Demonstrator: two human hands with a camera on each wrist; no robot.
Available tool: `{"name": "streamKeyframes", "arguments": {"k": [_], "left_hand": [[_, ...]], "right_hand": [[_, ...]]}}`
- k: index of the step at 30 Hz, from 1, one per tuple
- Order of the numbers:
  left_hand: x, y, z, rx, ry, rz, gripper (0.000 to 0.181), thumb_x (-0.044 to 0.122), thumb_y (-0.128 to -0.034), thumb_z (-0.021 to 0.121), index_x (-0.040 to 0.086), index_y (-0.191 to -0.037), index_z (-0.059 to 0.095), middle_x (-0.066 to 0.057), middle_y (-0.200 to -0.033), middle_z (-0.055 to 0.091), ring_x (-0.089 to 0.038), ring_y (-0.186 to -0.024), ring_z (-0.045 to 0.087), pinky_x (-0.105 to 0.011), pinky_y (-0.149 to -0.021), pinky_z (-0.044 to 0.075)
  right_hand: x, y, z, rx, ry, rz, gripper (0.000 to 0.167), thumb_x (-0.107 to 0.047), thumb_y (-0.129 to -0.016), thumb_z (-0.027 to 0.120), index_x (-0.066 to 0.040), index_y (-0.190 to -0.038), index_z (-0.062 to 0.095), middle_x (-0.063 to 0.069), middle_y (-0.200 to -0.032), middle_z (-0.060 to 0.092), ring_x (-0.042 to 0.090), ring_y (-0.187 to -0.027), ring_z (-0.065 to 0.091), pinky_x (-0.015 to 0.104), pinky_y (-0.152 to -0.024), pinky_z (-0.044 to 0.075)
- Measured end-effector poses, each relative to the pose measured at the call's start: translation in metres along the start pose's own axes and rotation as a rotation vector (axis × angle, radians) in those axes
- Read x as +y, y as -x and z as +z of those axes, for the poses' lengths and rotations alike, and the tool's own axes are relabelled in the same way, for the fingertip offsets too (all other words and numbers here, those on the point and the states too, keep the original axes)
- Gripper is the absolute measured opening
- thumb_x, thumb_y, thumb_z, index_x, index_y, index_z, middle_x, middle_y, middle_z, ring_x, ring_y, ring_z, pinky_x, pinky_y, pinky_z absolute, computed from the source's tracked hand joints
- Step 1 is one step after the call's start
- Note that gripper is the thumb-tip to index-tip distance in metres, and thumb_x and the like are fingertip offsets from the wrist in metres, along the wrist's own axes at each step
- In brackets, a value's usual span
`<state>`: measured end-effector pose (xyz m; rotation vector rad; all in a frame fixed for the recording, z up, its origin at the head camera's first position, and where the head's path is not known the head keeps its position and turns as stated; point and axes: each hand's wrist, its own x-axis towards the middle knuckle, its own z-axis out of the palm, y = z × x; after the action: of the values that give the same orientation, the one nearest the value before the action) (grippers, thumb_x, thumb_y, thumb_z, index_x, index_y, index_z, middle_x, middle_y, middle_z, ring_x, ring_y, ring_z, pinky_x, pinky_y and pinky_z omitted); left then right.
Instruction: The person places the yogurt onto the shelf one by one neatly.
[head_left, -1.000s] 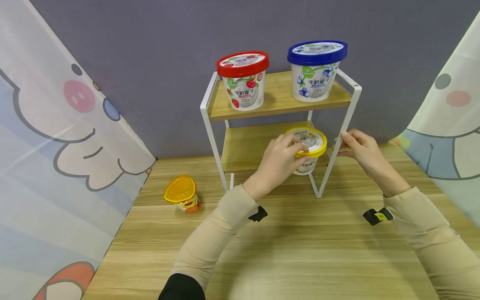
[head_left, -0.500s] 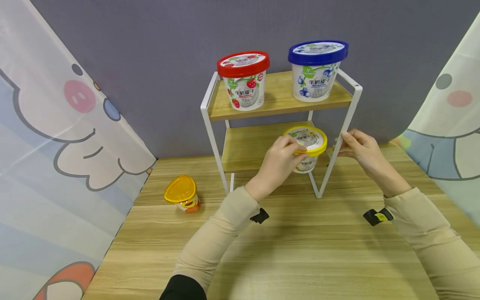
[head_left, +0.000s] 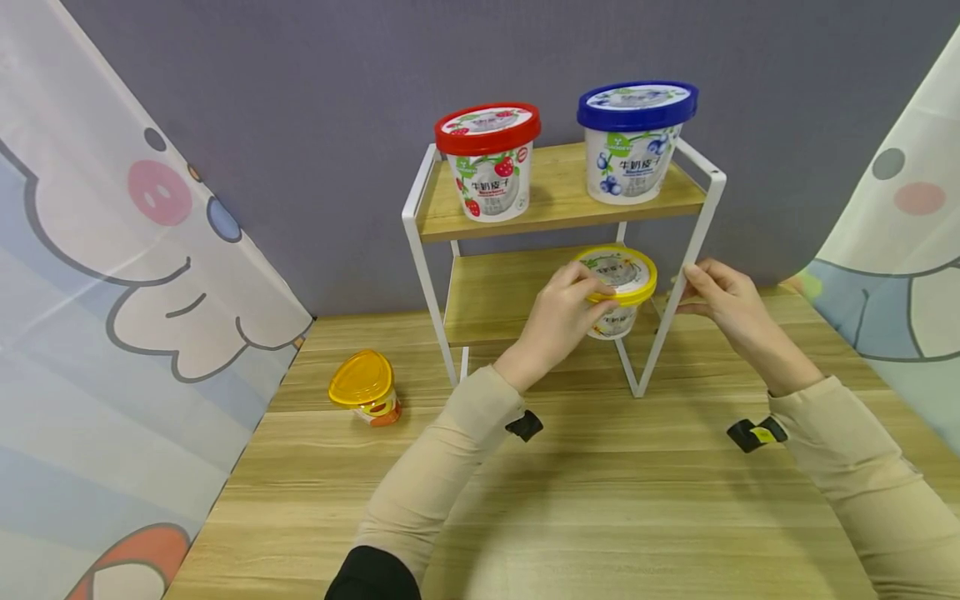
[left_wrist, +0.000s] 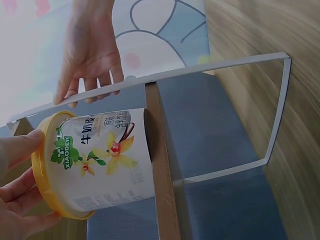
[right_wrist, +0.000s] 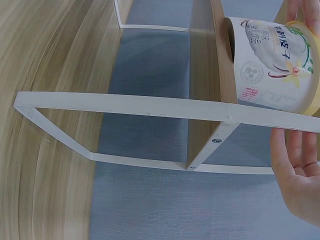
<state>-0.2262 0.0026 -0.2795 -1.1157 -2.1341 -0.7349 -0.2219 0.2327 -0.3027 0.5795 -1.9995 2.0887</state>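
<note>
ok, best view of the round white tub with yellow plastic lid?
Left wrist: the round white tub with yellow plastic lid shows largest, flower print uncropped. Head: lid top and some side, partly behind fingers. Right wrist: side print, lid cropped.

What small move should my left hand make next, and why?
Probably ease the yellow-lidded tub slightly back over the lower shelf: the left hand grips its lid, its base is near the front edge, and the right hand holds the white rack.
</note>
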Motion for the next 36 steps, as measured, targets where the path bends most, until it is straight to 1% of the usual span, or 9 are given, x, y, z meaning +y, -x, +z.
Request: {"name": "streamKeyframes", "arguments": {"k": [8,16,26,36], "left_hand": [[-0.0019,-0.0041,0.0027,-0.016,-0.012,-0.029,0.010,0.015,-0.0784,0.068,0.007,-0.084,0.066,-0.003,-0.083,0.051,-0.012,-0.077,0.049,-0.010,-0.065,0.037],[-0.0035,-0.0064,0.0056,-0.023,0.013,-0.041,0.009,0.013,-0.0792,0.067,0.006,-0.085,0.065,-0.004,-0.083,0.052,-0.013,-0.076,0.049,-0.012,-0.063,0.037],[-0.0051,-0.0093,0.0076,-0.051,0.008,-0.058,0.009,0.014,-0.0809,0.065,0.007,-0.086,0.064,-0.004,-0.086,0.052,-0.013,-0.079,0.051,-0.011,-0.066,0.039],[-0.0058,-0.0098,0.0079,-0.062,-0.002,-0.072,0.011,0.016,-0.0816,0.064,0.007,-0.088,0.064,-0.004,-0.088,0.052,-0.012,-0.079,0.051,-0.011,-0.067,0.040]], "right_hand": [[-0.0002,0.0003,-0.0005,-0.006,0.003,-0.003,0.019,-0.015,-0.093,0.044,-0.004,-0.081,0.056,0.002,-0.081,0.054,0.009,-0.075,0.055,0.018,-0.064,0.052],[-0.0004,0.0002,-0.0005,-0.012,-0.011,-0.008,0.019,-0.014,-0.093,0.044,-0.004,-0.081,0.056,0.001,-0.080,0.055,0.009,-0.074,0.055,0.018,-0.064,0.052],[-0.0008,0.0000,-0.0006,-0.016,-0.040,-0.011,0.019,-0.013,-0.093,0.044,-0.004,-0.081,0.057,0.002,-0.080,0.056,0.009,-0.074,0.056,0.019,-0.064,0.052],[-0.0004,-0.0002,-0.0001,-0.022,-0.034,-0.016,0.019,-0.013,-0.093,0.044,-0.004,-0.083,0.057,0.002,-0.080,0.056,0.009,-0.075,0.056,0.019,-0.064,0.052]]}}
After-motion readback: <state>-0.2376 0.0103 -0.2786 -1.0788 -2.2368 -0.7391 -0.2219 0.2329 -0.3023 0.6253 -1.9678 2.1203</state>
